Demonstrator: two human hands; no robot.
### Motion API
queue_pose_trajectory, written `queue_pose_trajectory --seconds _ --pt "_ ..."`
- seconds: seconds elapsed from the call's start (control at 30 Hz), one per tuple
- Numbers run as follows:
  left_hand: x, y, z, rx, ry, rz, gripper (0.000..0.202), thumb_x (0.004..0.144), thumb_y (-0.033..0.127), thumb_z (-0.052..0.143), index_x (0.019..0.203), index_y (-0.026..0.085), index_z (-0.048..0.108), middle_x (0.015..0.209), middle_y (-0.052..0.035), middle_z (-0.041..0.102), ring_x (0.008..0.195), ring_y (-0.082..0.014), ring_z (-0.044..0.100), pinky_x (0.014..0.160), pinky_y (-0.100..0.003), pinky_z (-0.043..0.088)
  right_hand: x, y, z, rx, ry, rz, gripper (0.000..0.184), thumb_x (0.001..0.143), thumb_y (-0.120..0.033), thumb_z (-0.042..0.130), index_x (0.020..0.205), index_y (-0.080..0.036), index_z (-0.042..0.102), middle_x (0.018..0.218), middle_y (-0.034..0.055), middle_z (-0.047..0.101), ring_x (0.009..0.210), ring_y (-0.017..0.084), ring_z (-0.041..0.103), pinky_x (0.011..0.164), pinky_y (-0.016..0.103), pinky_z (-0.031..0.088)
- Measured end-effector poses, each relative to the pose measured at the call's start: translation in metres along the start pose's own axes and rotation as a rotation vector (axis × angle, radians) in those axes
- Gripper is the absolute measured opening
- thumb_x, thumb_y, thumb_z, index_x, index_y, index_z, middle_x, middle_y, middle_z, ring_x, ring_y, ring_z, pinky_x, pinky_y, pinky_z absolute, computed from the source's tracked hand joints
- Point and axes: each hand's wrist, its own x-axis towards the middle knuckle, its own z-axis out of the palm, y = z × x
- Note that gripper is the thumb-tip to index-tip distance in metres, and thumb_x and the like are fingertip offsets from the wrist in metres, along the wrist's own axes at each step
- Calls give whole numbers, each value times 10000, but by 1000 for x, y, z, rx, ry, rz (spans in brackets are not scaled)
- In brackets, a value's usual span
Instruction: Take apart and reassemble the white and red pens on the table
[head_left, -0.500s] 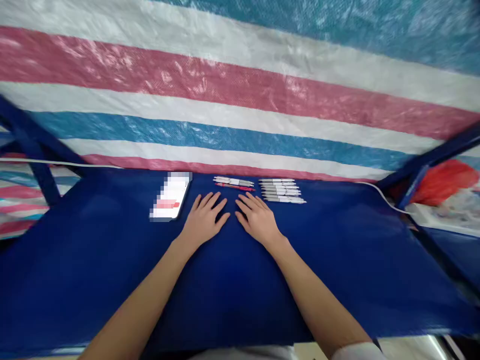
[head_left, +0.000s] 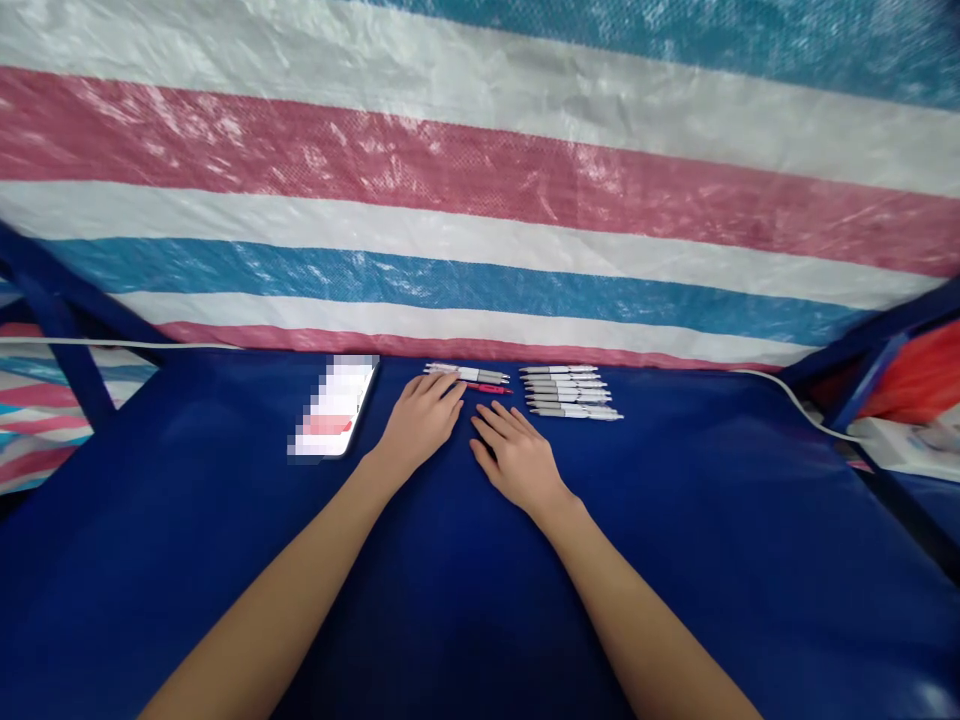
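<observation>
My left hand (head_left: 422,425) reaches over the left group of pens. Its fingers are slightly bent and cover the left part of a red pen (head_left: 491,388); I cannot make out whether they touch it. Just behind lie white-and-grey pens (head_left: 476,375), side by side. My right hand (head_left: 519,458) rests palm down on the blue table, fingers stretched out and holding nothing. Beyond its fingertips, to the right, several white-and-grey pens (head_left: 566,385) lie in a neat stack of rows.
Left of my left hand a phone (head_left: 330,405) with a lit, partly blurred screen lies on the blue tabletop (head_left: 675,530). A striped plastic sheet (head_left: 480,170) hangs behind. Blue frame posts (head_left: 64,335) stand at the sides, and a white cable (head_left: 799,405) runs along the right back.
My left hand has moved forward and right, from in front of the pens to over the red pen. My right hand stays nearly in place. The view has tilted slightly.
</observation>
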Motion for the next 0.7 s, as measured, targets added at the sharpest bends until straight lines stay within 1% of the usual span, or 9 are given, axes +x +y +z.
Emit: queue_pose_trajectory --seconds 0.13,0.23,0.5,0.7 --pt "4 -3 9 32 -20 58 297 938 185 445 1143 139 654 1201 -112 656 1106 -272 585 938 -430 435 0 2 1 1 -1 -3 361 945 -290 426 1242 -198 609 1328 54 594 1288 243 504 1110 427 384" --pt "6 -6 12 57 -25 93 300 926 152 451 1150 145 650 1184 -109 661 1097 -274 582 933 -431 425 -1 3 1 2 -1 -5 363 947 -294 419 1243 -200 607 1332 52 591 1290 242 501 1112 425 380" --pt "17 -4 9 80 -117 83 304 873 85 477 1097 143 674 1100 -119 671 1040 -289 580 882 -427 449 -1 3 0 -8 -8 6 371 954 -298 399 1237 -185 611 1347 54 579 1298 240 492 1117 413 372" --pt "14 -3 8 37 -113 82 329 874 59 429 1084 130 671 1068 -132 656 1015 -284 578 861 -417 466 -1 3 0 21 -13 13 359 940 -292 434 1243 -208 608 1344 56 581 1302 240 488 1122 422 366"
